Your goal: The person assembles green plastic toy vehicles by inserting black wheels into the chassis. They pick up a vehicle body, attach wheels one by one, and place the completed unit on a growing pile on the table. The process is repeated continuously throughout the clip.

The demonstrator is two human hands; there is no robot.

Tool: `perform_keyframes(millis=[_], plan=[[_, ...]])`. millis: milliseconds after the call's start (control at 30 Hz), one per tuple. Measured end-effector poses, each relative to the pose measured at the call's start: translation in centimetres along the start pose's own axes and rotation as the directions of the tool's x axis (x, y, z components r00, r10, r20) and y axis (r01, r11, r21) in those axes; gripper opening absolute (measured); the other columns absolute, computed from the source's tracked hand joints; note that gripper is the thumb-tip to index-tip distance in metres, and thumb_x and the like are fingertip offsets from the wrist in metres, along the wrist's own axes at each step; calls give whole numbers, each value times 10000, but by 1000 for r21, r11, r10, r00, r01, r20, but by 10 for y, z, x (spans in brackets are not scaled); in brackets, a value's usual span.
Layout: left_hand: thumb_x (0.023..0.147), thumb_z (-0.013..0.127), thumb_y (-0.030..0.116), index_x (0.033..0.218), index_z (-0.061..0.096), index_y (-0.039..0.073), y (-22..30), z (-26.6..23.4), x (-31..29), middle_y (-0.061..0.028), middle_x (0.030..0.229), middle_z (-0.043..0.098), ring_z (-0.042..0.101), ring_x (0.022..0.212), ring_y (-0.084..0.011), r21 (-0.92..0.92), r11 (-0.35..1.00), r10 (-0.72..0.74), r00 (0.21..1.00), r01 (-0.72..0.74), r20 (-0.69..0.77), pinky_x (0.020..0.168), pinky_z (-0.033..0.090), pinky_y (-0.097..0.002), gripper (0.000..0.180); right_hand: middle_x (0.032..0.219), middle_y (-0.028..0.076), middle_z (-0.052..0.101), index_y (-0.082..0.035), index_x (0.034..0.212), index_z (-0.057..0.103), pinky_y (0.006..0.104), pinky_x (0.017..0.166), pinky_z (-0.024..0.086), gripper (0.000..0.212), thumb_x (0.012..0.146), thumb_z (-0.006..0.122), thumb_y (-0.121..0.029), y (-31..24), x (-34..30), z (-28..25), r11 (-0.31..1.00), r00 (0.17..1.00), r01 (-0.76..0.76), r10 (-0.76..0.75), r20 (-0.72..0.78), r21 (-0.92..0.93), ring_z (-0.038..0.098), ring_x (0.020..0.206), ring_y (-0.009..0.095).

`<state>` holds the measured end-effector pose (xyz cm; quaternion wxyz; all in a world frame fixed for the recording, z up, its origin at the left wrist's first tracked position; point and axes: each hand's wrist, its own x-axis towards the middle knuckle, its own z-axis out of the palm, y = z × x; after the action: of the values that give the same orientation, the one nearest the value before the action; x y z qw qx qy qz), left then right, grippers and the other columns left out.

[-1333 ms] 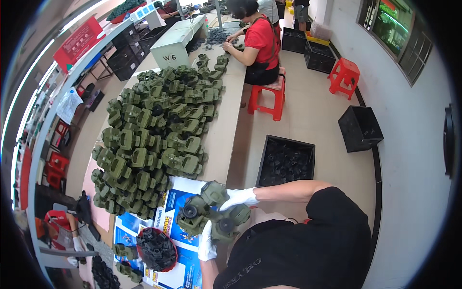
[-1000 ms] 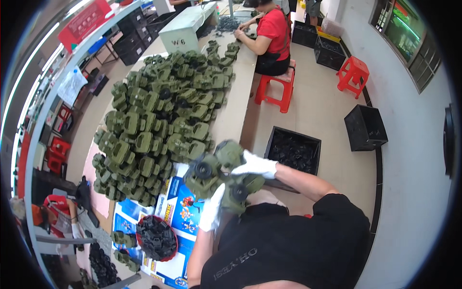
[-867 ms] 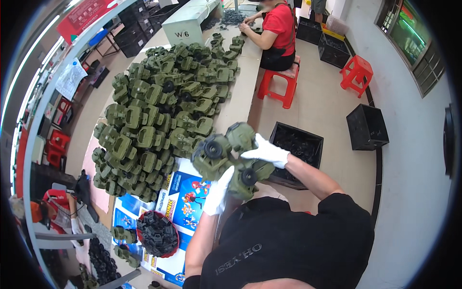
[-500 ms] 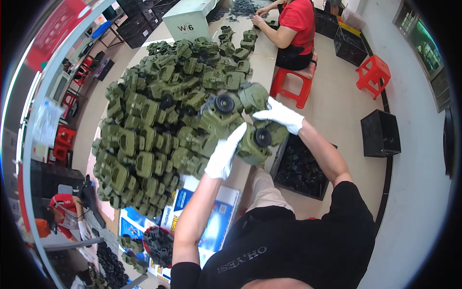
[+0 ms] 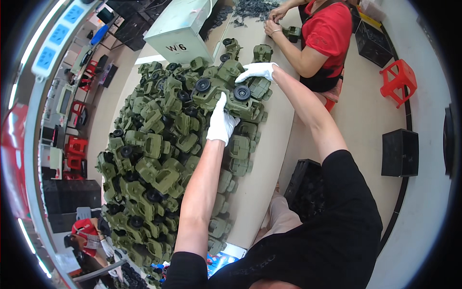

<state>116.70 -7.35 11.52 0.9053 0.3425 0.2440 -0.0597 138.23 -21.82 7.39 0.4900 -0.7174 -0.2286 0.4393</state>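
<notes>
Presently, the left hand (image 5: 223, 126) and right hand (image 5: 257, 71) clasp several green cars (image 5: 248, 110) between them, unreleased; a large pile (image 5: 156, 176) already occupies the surface (image 5: 260, 188). Contact beneath is hard to judge.

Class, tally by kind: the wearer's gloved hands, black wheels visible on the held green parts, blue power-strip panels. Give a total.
Left hand and right hand, gloved: 2
Black wheels on held green parts: 2
Blue panels on power strip: 3
Total: 7

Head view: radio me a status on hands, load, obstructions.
Left hand, right hand gloved, clasping olive toy-vehicle bodies. Black wheels facing up. Similar bodies heaped close around.
</notes>
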Motion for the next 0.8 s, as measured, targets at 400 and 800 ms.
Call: perform_keyframes(millis=[400, 800], plan=[[887, 668, 145, 1239, 555, 80, -14, -29, -13, -88, 1219, 603, 571, 1105, -269, 15, 984, 173, 937, -176, -302, 995, 452, -451, 375, 1385, 208, 497, 18, 1362, 470, 365, 1073, 368, 1010, 735, 565, -767, -27, 23, -1, 847, 964, -78, -69, -255, -526, 473, 1283, 352], [971, 530, 367, 1478, 284, -7, -35, 11, -172, -157, 1545, 293, 301, 1415, -269, 722, 680, 388, 898, -127, -208, 1160, 234, -357, 676, 1109, 76, 699, -14, 1155, 677, 297, 933, 473, 320, 945, 605, -244, 33, -72, 60, 923, 530, 363, -314, -788, -123, 629, 1012, 155]])
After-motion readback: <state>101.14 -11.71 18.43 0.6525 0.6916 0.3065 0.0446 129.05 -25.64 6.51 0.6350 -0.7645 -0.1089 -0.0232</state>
